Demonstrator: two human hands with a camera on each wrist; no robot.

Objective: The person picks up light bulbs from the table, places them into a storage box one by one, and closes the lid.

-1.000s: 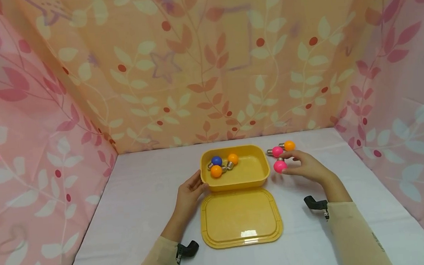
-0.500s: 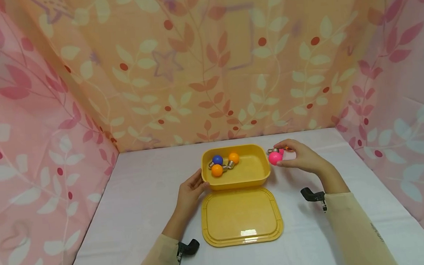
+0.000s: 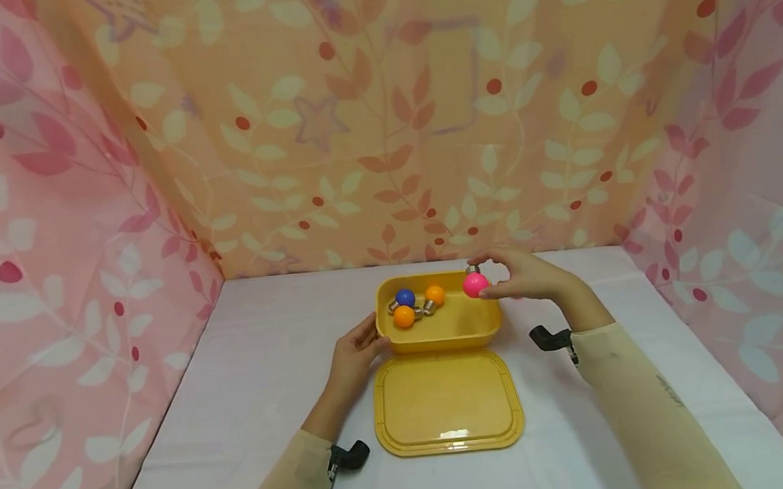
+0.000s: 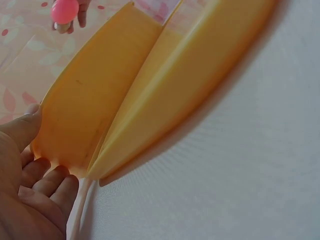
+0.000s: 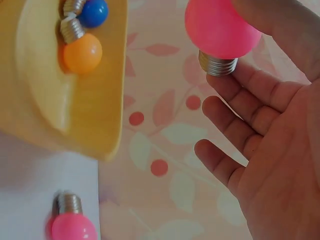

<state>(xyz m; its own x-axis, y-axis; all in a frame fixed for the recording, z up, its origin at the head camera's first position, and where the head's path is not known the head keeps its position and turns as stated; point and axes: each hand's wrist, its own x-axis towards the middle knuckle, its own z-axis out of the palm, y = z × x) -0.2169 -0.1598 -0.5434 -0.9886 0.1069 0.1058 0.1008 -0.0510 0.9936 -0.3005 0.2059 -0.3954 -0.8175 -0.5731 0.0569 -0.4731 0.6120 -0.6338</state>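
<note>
My right hand (image 3: 528,275) pinches a pink light bulb (image 3: 475,285) between thumb and fingers, its metal screw base up in the head view. It overlaps the right part of a yellow plastic container (image 3: 441,343). Inside, towards the left, lie a blue bulb (image 3: 404,297) and two orange bulbs, one at the front (image 3: 404,317) and one farther back (image 3: 435,295). My left hand (image 3: 353,355) holds the container's left end, thumb at the front corner; in the left wrist view its fingertips (image 4: 60,172) touch the outer wall.
A yellow lid (image 3: 448,404) lies flat on the white cloth directly before the container. Another pink bulb (image 5: 74,228) lies on the cloth in the right wrist view. My right hand hides most of the spot behind it. Floral curtains (image 3: 384,125) enclose the table's back and sides.
My right hand has lifted the pink bulb from the cloth at right and carried it left to the container's right part. My left hand keeps its hold on the container.
</note>
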